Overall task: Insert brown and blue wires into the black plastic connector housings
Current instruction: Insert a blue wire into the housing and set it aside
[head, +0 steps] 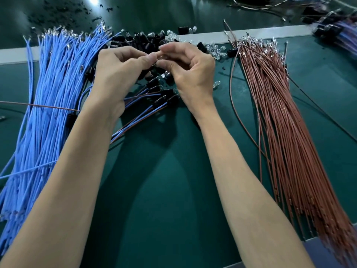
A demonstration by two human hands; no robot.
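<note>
Part [157, 60] pinched between left hand [119, 74] and right hand [191, 73], mostly hidden, too small to identify.

Work surface [164, 180]: dark green mat, smooth, with a soft sheen and glare towards the far side.

Blue wires [50, 105]: plastic insulation, smooth, satin.

Brown wires [280, 132]: reddish-brown plastic insulation, smooth, slightly glossy.

Metal terminals [251, 40] on the wire ends: bare, bright, reflective.

Connector housings [143, 41]: black plastic, smooth, semi-gloss.

Clear bulbs [217, 52]: transparent and glossy; glass or plastic cannot be told.

Strip [260, 32] across the mat: pale grey, flat, matt.

Small part [160, 57] pinched between left hand [119, 74] and right hand [191, 72]: pale, faintly translucent, mostly hidden; material undetermined.
</note>
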